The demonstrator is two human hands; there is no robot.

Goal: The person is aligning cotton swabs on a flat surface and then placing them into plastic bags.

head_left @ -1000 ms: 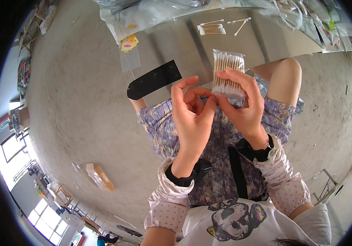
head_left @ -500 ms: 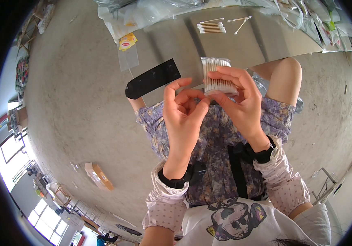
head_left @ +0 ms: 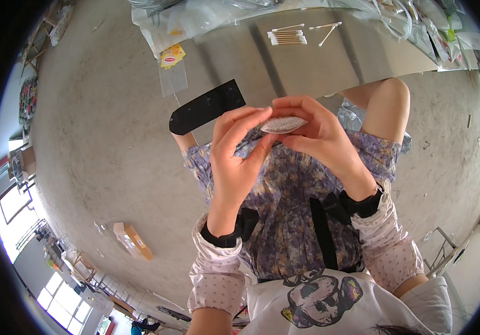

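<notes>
A clear packet of cotton swabs is held end-on above my lap, its white cotton tips facing up toward me. My right hand grips its right side between thumb and fingers. Against its left end my left hand closes, fingers curled over and thumb below. The sticks inside the packet are hidden from this angle. On the metal table beyond my hands lies a neat row of loose cotton swabs, with a few crossed swabs to its right.
A black flat board juts out left of my hands. Yellow packets and a clear plastic sleeve lie at the table's left edge. Plastic bags line the far edge. A cardboard box sits on the floor at left.
The swab packet has been tipped from facing flat with its sticks showing to end-on, and drawn nearer. My left hand has come onto it; before, its fingers were pinched near the lower edge.
</notes>
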